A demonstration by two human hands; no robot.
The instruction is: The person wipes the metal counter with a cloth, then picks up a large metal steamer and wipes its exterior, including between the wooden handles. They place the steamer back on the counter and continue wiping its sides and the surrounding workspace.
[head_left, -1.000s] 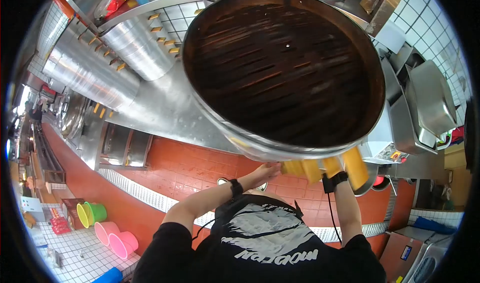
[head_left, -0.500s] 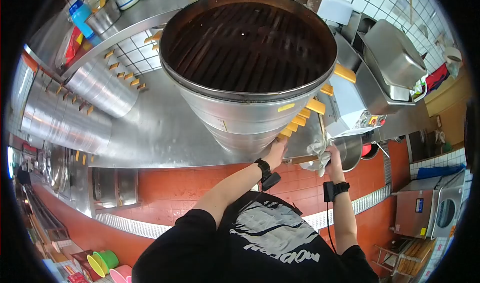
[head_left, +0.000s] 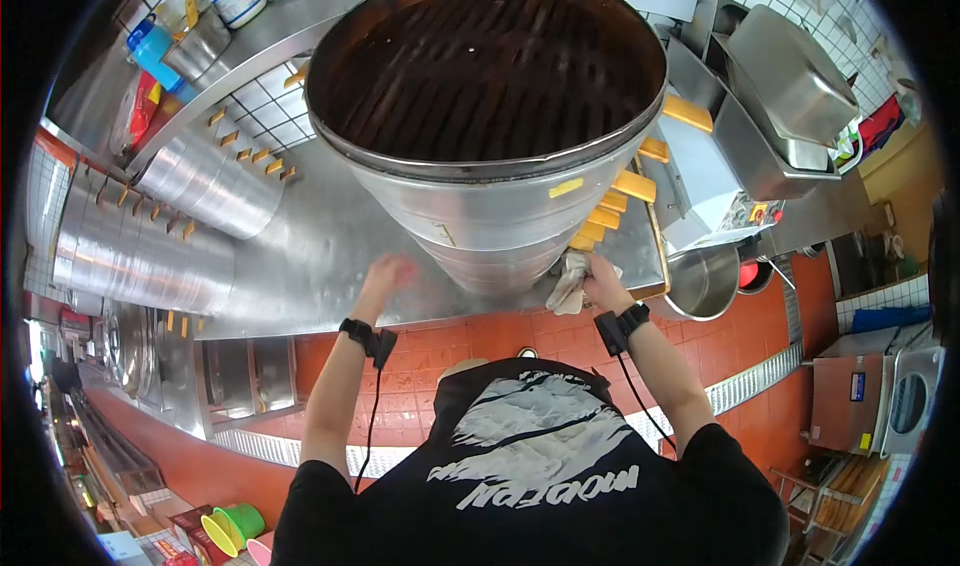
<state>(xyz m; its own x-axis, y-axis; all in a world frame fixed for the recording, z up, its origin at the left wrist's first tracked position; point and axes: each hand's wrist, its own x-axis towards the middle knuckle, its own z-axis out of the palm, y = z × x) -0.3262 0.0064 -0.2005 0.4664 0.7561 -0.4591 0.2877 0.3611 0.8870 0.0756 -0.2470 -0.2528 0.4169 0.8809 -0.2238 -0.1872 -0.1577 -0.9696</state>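
Note:
In front of me rises a tall stack of round metal steamer trays, with yellow handles down its right side and a dark slatted base in the top one. My right hand is closed on a crumpled grey-white cloth, low by the stack's right side near the counter's front edge. Left of the stack's foot, my left hand is over the counter, smeared by motion. Its fingers cannot be made out, and no object shows in it.
More steamer stacks stand left on the steel counter. A shelf with jars and a blue bottle runs above. To the right are metal pans, a white machine and a steel pot.
My left hand has left the stack's lower right handles and moved to its left side. My right hand has carried the cloth leftward, close to the stack's foot. The view has shifted slightly.

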